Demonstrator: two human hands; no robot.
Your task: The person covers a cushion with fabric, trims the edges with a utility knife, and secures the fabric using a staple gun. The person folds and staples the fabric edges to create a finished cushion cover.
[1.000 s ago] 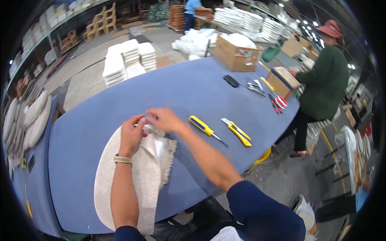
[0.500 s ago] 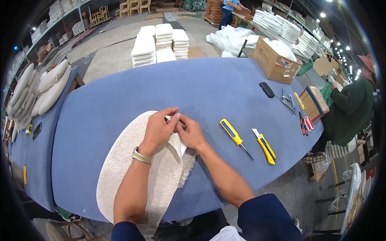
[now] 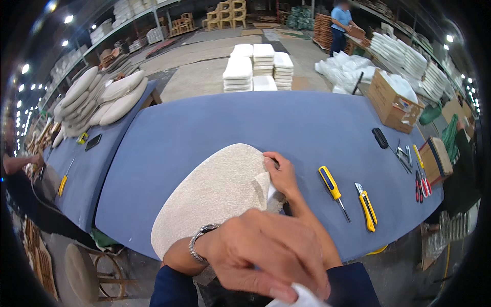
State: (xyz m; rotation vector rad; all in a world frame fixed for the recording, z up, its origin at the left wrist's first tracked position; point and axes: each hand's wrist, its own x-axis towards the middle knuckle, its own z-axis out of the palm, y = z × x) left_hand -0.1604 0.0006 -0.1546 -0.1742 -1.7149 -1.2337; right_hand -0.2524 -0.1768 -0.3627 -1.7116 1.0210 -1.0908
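Note:
On the blue-covered table (image 3: 153, 133) lies an oval beige fabric seat cover (image 3: 204, 189). One edge is folded over, and white material shows beside the fold. My right hand (image 3: 282, 176) is closed on the cover's far right edge; a dark spot shows between its fingers, too small to name. Close to the camera, my left hand (image 3: 266, 250) is raised above the near part of the cover, its fingers curled and pinched. The thumb meets a white cloth-like thing (image 3: 302, 298) at the lower edge. What the fingertips hold is hidden.
Right of the cover lie a yellow screwdriver (image 3: 333, 189) and a yellow utility knife (image 3: 366, 207). Beyond are pliers (image 3: 419, 187), scissors (image 3: 425, 184) and cardboard boxes (image 3: 394, 107). Beige cushions (image 3: 97, 97) are piled left; stacked white pads (image 3: 263, 61) stand behind. Other people work at both sides.
My left hand has left the seat cover and come up close to the camera, by the white cloth-like thing. My right hand stays at the cover's edge. The view has turned left.

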